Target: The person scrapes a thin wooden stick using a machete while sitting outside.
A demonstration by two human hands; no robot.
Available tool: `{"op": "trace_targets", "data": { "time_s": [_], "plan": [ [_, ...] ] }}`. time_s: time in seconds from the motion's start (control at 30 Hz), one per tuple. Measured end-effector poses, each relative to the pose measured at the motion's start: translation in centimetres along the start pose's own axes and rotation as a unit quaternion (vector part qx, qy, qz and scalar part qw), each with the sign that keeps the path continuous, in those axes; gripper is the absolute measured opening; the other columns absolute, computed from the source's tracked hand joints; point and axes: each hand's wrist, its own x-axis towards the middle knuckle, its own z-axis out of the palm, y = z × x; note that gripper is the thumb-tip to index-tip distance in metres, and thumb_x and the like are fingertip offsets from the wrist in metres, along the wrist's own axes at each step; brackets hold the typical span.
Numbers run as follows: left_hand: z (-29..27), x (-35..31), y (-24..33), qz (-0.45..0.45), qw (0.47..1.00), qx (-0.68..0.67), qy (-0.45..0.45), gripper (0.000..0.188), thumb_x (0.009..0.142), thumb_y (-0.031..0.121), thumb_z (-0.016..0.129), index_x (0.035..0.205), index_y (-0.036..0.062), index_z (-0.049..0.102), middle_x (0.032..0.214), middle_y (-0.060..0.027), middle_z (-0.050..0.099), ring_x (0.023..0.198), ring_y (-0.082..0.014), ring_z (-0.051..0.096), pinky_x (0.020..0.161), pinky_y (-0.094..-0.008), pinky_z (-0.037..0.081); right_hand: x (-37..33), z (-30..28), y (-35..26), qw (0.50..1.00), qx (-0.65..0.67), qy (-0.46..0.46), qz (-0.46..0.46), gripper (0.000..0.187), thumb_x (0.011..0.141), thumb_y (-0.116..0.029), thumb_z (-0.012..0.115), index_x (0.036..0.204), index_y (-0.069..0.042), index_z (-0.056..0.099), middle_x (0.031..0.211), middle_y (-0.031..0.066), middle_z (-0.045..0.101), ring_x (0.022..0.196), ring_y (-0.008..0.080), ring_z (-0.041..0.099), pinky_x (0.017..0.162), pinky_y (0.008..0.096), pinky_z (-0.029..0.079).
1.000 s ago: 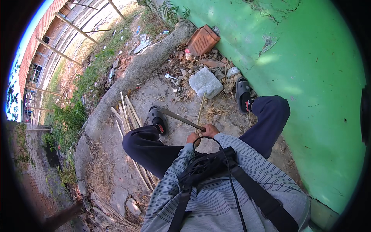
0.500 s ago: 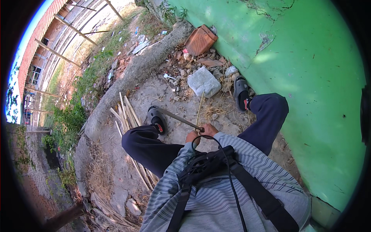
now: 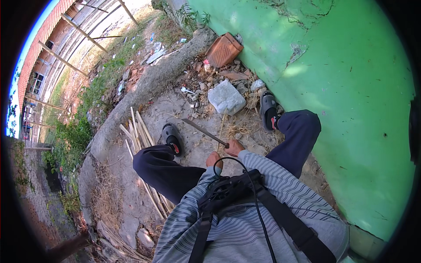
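I sit with my knees spread, low to a dirt floor. My right hand [image 3: 235, 147] is closed on the handle of a long machete [image 3: 204, 131], whose blade points away to the left, above the ground. My left hand [image 3: 214, 158] sits just beside it and grips the near end of a thin pale stick [image 3: 222, 127]. The stick runs away from me toward a grey stone block [image 3: 226, 97]. The blade crosses close to the stick near my hands; I cannot tell if they touch.
A bundle of split pale sticks [image 3: 138, 129] lies on the ground by my left foot [image 3: 172, 136]. My right foot [image 3: 267, 107] rests near a green wall [image 3: 351, 87]. A reddish clay block [image 3: 223, 49] and rubble lie beyond the stone. A concrete curb [image 3: 149, 83] edges the left.
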Motion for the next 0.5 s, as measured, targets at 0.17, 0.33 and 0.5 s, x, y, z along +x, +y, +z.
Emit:
{"op": "trace_targets", "data": {
  "time_s": [0.17, 0.33, 0.5],
  "plan": [
    [1.7, 0.0, -0.3, 0.038, 0.998, 0.006, 0.056, 0.021, 0.095, 0.016, 0.052, 0.097, -0.0037, 0.060, 0.080, -0.0261, 0.071, 0.076, -0.0424, 0.072, 0.067, -0.0530, 0.058, -1.4, 0.5, -1.1, 0.994, -0.002, -0.044, -0.104, 0.034, 0.075, -0.036, 0.070, 0.080, -0.002, 0.070, 0.076, 0.0238, 0.068, 0.076, 0.0425, 0.069, 0.071, 0.0494, 0.055],
    [1.3, 0.0, 0.5, 0.035, 0.997, -0.005, 0.072, 0.024, 0.099, 0.019, 0.049, 0.097, -0.0033, 0.058, 0.082, -0.0245, 0.072, 0.075, -0.0420, 0.073, 0.064, -0.0519, 0.058, -1.1, -0.4, -1.7, 0.995, -0.054, -0.060, -0.054, 0.032, 0.075, -0.038, 0.070, 0.085, -0.008, 0.073, 0.081, 0.0217, 0.070, 0.081, 0.0434, 0.069, 0.073, 0.0509, 0.056],
    [1.0, -0.2, 1.2, -0.015, 0.998, -0.035, 0.040, 0.023, 0.098, 0.018, 0.048, 0.099, -0.0034, 0.057, 0.083, -0.0248, 0.072, 0.078, -0.0435, 0.072, 0.065, -0.0524, 0.057, -0.9, 0.2, -1.2, 0.998, -0.048, -0.021, -0.016, 0.032, 0.077, -0.035, 0.067, 0.086, -0.006, 0.074, 0.083, 0.0243, 0.070, 0.083, 0.0450, 0.070, 0.076, 0.0513, 0.057]
  ]
}}
